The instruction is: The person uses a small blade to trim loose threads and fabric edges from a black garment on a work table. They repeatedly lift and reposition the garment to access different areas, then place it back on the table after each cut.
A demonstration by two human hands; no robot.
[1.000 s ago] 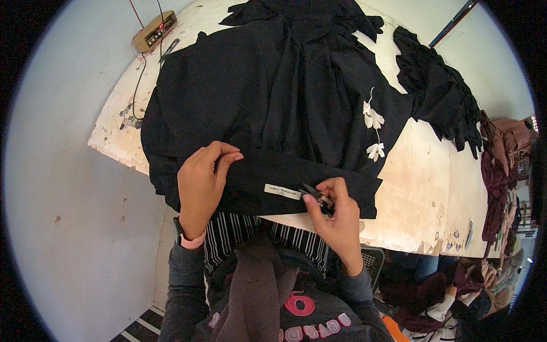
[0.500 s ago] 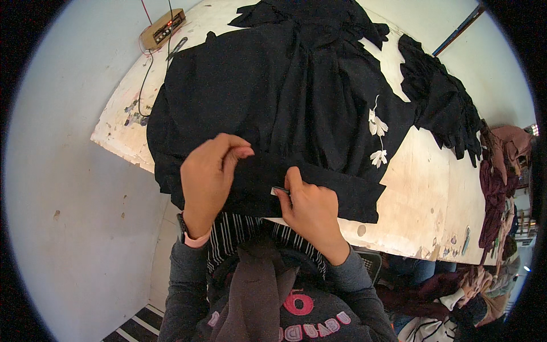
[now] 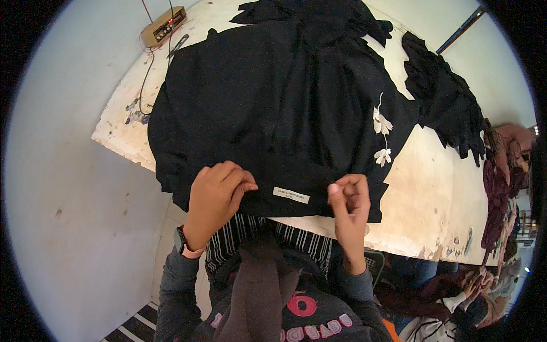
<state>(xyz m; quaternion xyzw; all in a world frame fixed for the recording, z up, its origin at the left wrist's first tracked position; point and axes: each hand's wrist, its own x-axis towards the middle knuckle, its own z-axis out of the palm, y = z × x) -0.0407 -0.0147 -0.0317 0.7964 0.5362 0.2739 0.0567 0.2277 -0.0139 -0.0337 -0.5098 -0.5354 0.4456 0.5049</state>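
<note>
A large black garment lies spread over the table, with a wide straight band along its near edge. On that band sits a small white cloth label, flat and slightly tilted, between my two hands. My left hand rests over the band to the left of the label, thumb and fingertips pressed together; what is between them, if anything, is hidden. To the label's right is my right hand, fingers curled in and thumb up against them, near the band's right end. I cannot make out anything in it.
White petal-like scraps on a thread lie on the garment's right side. More black cloth is at the far right of the wooden table. A brown box with a cable and a cutter stand far left. Another person's hand shows lower right.
My right hand has moved right, off the label, which now shows in full. My left hand has come down toward the garment's near edge.
</note>
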